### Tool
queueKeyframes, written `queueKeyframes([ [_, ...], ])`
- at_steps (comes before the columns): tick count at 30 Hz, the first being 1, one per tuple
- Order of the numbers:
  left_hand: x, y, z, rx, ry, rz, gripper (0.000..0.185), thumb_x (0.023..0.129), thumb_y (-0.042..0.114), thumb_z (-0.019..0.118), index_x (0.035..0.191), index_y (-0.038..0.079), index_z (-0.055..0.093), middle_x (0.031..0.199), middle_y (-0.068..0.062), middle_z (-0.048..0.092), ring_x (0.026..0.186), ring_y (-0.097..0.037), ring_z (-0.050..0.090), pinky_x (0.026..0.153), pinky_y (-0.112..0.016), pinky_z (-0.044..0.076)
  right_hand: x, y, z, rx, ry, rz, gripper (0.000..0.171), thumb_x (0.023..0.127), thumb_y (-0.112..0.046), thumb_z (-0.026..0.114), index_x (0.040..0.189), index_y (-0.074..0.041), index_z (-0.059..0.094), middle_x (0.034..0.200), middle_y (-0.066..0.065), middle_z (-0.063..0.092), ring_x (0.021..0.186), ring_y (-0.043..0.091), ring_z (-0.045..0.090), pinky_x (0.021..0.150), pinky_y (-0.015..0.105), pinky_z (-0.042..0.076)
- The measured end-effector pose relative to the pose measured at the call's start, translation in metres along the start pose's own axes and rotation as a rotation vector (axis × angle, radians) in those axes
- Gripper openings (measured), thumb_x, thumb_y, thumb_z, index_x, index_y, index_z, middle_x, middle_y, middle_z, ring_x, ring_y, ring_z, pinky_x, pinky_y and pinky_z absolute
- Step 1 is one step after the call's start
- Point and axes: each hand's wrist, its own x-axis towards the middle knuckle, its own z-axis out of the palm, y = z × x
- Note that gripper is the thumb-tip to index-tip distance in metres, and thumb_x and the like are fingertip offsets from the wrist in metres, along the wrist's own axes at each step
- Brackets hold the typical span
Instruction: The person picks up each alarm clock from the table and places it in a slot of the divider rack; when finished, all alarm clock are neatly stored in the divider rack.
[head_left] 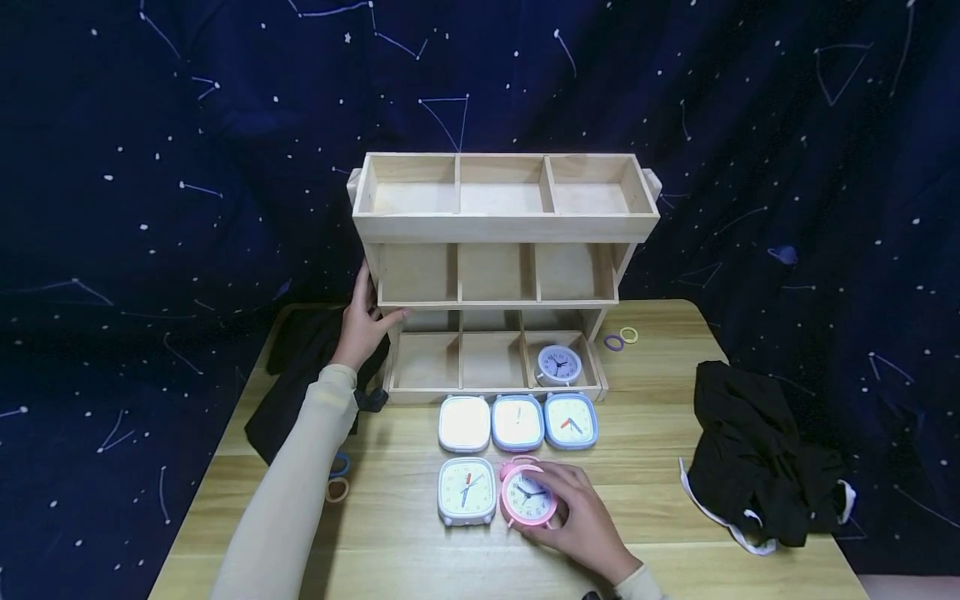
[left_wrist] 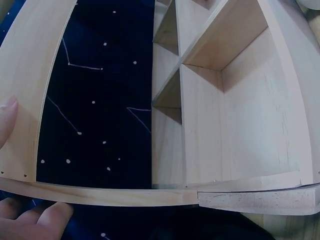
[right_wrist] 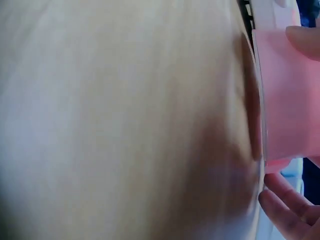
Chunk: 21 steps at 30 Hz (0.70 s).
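Note:
A pink round alarm clock (head_left: 527,495) is held at its right side by my right hand (head_left: 576,518), fingers over its top and thumb below. The right wrist view shows the clock's smooth pink body (right_wrist: 290,100) between thumb and fingers. My left hand (head_left: 363,327) grips the left side of a three-tier wooden organizer (head_left: 506,228), thumb in front and fingers (left_wrist: 55,220) around the outer side. A lavender round clock (head_left: 558,365) sits in the bottom tier's right compartment. Left of the pink clock is a white squarish clock (head_left: 467,490).
Three more squarish clocks, white (head_left: 463,423), lavender (head_left: 517,422) and blue (head_left: 572,421), line up before the organizer. Black cloth lies at left (head_left: 288,400) and right (head_left: 765,458). Small rings (head_left: 628,335) lie on the wooden table (head_left: 420,567). Behind hangs a starry curtain (head_left: 225,150).

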Motion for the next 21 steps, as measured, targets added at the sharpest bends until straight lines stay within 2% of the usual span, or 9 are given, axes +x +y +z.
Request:
queueKeyframes([
  [7, 0.001, -0.001, -0.001, -0.003, -0.008, 0.005, 0.111, 0.099, 0.006, 0.076, 0.174, 0.024, -0.005, 0.182, -0.012, -0.001, 0.167, -0.042, 0.01, 0.133, -0.06, 0.022, 0.005, -0.002, -0.019, 0.018, 0.017, -0.042, 0.081, 0.059, -0.032, 0.107, 0.134, -0.029, 0.075, 0.143, 0.001, 0.069, 0.127, 0.018, 0.058, 0.1, 0.046, 0.057],
  [11, 0.001, -0.001, -0.001, -0.004, -0.007, 0.012, 0.11, 0.1, 0.008, 0.075, 0.174, 0.025, -0.005, 0.182, -0.011, -0.001, 0.167, -0.041, 0.009, 0.133, -0.059, 0.022, 0.016, -0.005, -0.032, 0.052, 0.022, -0.056, 0.081, 0.059, -0.03, 0.106, 0.133, -0.028, 0.075, 0.145, 0.003, 0.068, 0.13, 0.02, 0.057, 0.104, 0.051, 0.055],
  [17, 0.0, 0.0, -0.001, -0.004, -0.005, 0.01, 0.111, 0.1, 0.008, 0.075, 0.174, 0.026, -0.005, 0.182, -0.01, 0.0, 0.167, -0.04, 0.009, 0.133, -0.059, 0.022, 0.043, -0.011, -0.047, 0.139, 0.034, -0.049, 0.08, 0.06, -0.021, 0.105, 0.134, -0.024, 0.075, 0.147, 0.007, 0.067, 0.133, 0.028, 0.057, 0.107, 0.066, 0.049],
  [21, -0.001, 0.0, -0.001, -0.004, -0.003, 0.008, 0.11, 0.1, 0.007, 0.075, 0.174, 0.026, -0.004, 0.182, -0.009, 0.0, 0.167, -0.039, 0.009, 0.133, -0.059, 0.022, 0.07, -0.013, -0.051, 0.145, 0.07, -0.045, 0.079, 0.061, -0.018, 0.104, 0.134, -0.02, 0.075, 0.148, 0.012, 0.066, 0.134, 0.033, 0.057, 0.107, 0.067, 0.049],
])
